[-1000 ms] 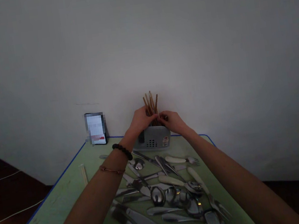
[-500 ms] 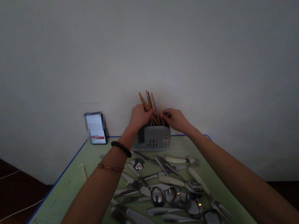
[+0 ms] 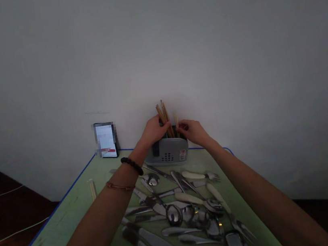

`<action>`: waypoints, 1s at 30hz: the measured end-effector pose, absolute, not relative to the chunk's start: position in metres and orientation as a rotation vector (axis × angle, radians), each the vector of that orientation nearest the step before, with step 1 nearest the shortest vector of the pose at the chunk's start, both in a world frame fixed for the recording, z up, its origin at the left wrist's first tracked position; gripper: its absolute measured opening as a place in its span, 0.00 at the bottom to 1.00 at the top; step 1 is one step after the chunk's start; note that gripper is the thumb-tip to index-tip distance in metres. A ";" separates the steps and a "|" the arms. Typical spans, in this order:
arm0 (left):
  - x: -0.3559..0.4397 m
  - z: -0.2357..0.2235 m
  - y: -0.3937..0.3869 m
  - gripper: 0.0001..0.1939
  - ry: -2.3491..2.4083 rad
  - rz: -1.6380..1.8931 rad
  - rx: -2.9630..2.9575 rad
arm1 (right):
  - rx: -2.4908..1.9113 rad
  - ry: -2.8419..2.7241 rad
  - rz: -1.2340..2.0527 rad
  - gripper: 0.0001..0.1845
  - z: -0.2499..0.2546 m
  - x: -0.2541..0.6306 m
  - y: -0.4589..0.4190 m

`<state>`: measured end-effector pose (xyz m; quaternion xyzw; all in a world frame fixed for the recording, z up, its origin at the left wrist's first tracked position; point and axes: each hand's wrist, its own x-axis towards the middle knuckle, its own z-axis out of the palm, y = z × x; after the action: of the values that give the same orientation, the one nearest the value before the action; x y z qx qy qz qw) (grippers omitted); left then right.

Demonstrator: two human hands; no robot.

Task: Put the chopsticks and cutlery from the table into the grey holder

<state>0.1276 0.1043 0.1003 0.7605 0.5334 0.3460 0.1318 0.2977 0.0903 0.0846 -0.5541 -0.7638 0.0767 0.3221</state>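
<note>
A grey utensil holder with a perforated front stands against the wall at the table's far end. Several brown chopsticks rise out of it, leaning a little left. My left hand is closed round this bunch, thumb across the front. On the holder's right side, the thumb and fingers of my right hand pinch pale chopsticks that stand nearly upright there. The lower ends of both groups are hidden inside the holder.
Several spoons, forks and table knives lie jumbled on the green tabletop. A phone leans on the wall at the back left. Wrapped pale chopsticks lie beside my left forearm.
The brown chopsticks have drawn closer together in my left hand, and their tops fan out less. My right hand stays at the pale chopsticks, almost unmoved.
</note>
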 end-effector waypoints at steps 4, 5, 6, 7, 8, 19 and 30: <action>0.127 0.100 0.104 0.15 1.528 0.964 2.230 | -1.451 -1.967 0.215 0.03 0.089 0.295 0.091; 0.124 0.098 0.103 0.17 1.522 0.965 2.217 | -1.452 -1.958 0.222 0.04 0.089 0.295 0.089; 0.121 0.096 0.100 0.19 1.520 0.978 2.201 | -1.453 -1.943 0.227 0.05 0.089 0.296 0.087; 0.116 0.092 0.096 0.22 1.521 1.001 2.182 | -1.451 -1.921 0.228 0.06 0.089 0.296 0.083; 0.110 0.088 0.091 0.24 1.527 1.036 2.167 | -1.443 -1.891 0.221 0.07 0.088 0.297 0.078; -0.005 0.063 0.014 0.16 1.844 0.325 2.409 | -1.302 -1.827 0.142 0.12 0.061 0.271 -0.017; -0.052 0.024 -0.008 0.16 1.911 -0.465 1.822 | -1.646 -2.382 0.159 0.20 0.031 0.238 -0.011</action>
<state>-0.0519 -0.0083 0.0245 0.6617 0.6940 -0.1688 0.2283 0.2378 -0.0110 0.0305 -0.5634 -0.8155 0.0546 0.1207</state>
